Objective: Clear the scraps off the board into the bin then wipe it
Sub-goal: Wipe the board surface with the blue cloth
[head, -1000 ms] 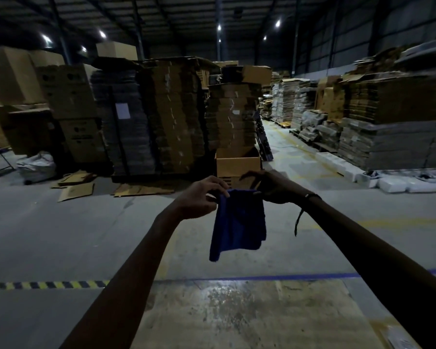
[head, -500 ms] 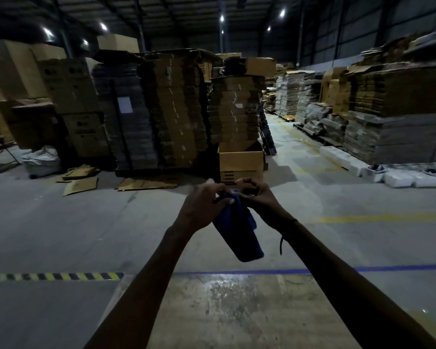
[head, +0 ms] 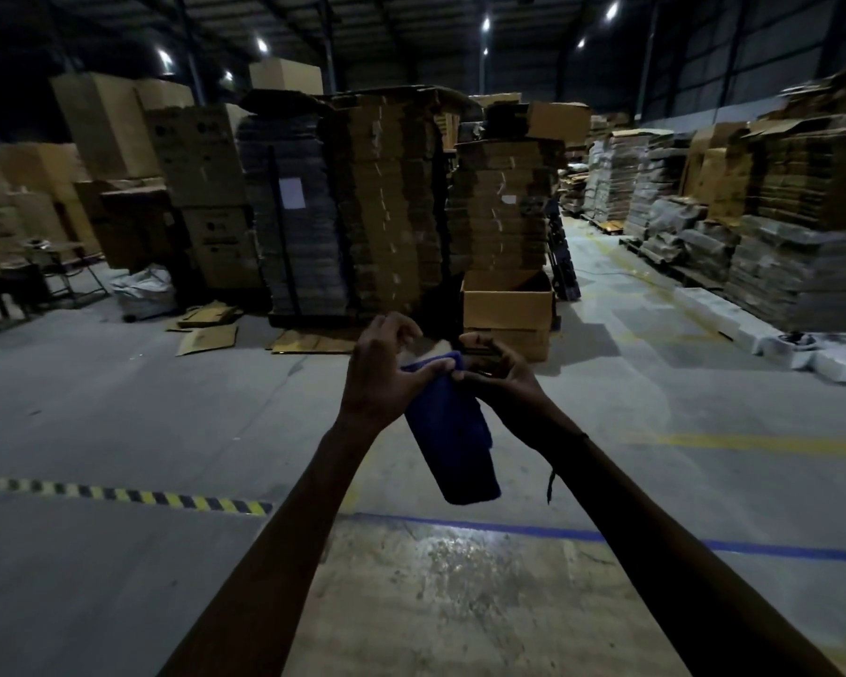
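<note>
A folded dark blue cloth [head: 453,439] hangs in the air in front of me at chest height. My left hand [head: 379,376] pinches its top edge from the left. Close beside it, my right hand [head: 496,378] pinches the same top edge from the right, fingers curled. The cloth's lower end droops down and to the right. An open cardboard box [head: 506,305] stands on the floor just beyond my hands. No board and no scraps are in view.
Tall stacks of flattened cartons [head: 387,202] rise ahead, with more pallets [head: 797,227] along the right. Loose cardboard sheets [head: 208,337] lie on the grey floor at left. A yellow-black hazard strip [head: 118,495] and a blue line [head: 582,535] cross the floor near me.
A second ago the cloth hung spread between my two hands. My hands came together and the cloth is now folded narrower, hanging as a slim strip.
</note>
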Demonstrator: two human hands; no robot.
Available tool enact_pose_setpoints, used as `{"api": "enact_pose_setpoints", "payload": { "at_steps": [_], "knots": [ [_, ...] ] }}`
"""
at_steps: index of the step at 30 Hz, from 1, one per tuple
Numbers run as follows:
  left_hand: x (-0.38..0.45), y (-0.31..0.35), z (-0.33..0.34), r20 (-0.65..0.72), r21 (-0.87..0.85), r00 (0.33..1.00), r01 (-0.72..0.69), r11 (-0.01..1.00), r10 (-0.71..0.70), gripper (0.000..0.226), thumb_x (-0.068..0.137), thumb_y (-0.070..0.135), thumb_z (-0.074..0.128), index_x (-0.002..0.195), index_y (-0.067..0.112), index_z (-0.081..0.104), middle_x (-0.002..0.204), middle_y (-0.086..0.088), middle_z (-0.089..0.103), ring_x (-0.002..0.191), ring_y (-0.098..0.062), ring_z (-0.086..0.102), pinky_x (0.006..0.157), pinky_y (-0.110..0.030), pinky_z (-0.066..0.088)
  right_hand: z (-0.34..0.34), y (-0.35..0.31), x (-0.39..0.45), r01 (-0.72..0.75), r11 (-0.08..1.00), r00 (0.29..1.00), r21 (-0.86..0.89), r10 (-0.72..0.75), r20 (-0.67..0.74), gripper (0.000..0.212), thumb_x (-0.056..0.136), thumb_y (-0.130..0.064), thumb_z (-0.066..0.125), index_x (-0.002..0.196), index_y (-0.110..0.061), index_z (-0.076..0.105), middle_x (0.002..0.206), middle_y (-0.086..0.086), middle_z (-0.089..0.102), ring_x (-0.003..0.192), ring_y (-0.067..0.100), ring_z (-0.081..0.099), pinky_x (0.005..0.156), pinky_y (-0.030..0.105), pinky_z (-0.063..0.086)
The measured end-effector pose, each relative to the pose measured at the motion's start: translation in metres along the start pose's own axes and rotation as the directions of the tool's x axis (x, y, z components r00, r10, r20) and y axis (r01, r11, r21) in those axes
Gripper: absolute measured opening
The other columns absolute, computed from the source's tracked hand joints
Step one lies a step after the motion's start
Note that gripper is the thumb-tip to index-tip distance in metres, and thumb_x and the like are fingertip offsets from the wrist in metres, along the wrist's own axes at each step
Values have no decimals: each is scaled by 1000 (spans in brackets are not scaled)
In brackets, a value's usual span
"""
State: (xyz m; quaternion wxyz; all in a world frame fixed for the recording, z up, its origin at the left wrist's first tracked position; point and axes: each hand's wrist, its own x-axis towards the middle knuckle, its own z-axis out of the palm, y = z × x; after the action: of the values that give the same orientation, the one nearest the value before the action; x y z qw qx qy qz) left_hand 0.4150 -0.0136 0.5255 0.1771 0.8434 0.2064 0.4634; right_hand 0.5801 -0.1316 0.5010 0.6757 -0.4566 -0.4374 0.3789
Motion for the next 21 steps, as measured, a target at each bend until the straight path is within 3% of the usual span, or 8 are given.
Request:
{"api": "enact_pose_setpoints", "payload": {
  "at_steps": [2,3,5,6,9,14,17,21],
  "knots": [
    [-5,-2,-2,77,-218,981,193,957,-180,68,69,58,87,119,23,57,120,4,60,105,-5,59,85,-17,50,1,-1,1,15,999,1000,31,-15,3,52,85,3,75,130,-17,58,111,6,78,109,22,73,90,33,61],
    [-9,-2,-4,170,-387,944,328,862,-283,75,68,60,86,126,23,56,126,2,61,113,-9,61,90,-23,54,3,-2,2,22,999,1000,41,-22,-1,52,85,2,75,131,-16,57,114,8,78,111,24,73,92,36,61],
    [-22,-8,-4,356,-596,870,492,635,-340,66,80,50,84,133,23,56,131,-1,66,121,-18,65,94,-31,58,4,-4,5,44,996,999,74,-43,-19,52,84,-1,77,130,-15,57,118,11,75,113,28,71,96,42,58],
    [-29,-11,-3,389,-631,867,497,596,-312,55,88,38,80,136,22,58,130,-2,69,121,-20,66,93,-34,60,5,-5,8,60,993,998,99,-56,-38,50,83,-3,78,127,-15,58,117,12,74,112,29,70,97,44,57],
    [-43,-17,6,346,-659,895,446,606,-283,40,95,14,73,133,19,62,125,-4,73,116,-20,70,88,-37,62,5,-7,13,88,986,991,144,-72,-113,48,80,-6,80,121,-16,56,117,13,73,113,30,69,99,46,54],
    [-40,-19,15,233,-666,894,434,606,-383,26,94,17,74,116,28,68,111,3,78,106,-20,74,80,-38,64,10,8,2,5,999,997,52,-1,-82,39,89,-9,77,114,-23,51,124,11,73,117,30,71,90,47,61],
    [-41,-27,16,175,-652,881,438,619,-439,40,89,29,79,125,23,62,121,-6,74,112,-28,72,81,-43,65,10,23,-11,2,1000,1000,-8,-2,-12,42,93,4,69,123,-12,45,123,11,74,113,32,73,82,47,64],
    [-56,-31,18,104,-682,898,377,627,-427,58,93,26,77,140,33,43,135,2,61,117,-9,68,81,-43,65,14,37,-13,109,983,992,-148,-116,-39,40,92,7,71,127,-1,54,128,14,70,117,36,69,83,46,63]
  ]
}}
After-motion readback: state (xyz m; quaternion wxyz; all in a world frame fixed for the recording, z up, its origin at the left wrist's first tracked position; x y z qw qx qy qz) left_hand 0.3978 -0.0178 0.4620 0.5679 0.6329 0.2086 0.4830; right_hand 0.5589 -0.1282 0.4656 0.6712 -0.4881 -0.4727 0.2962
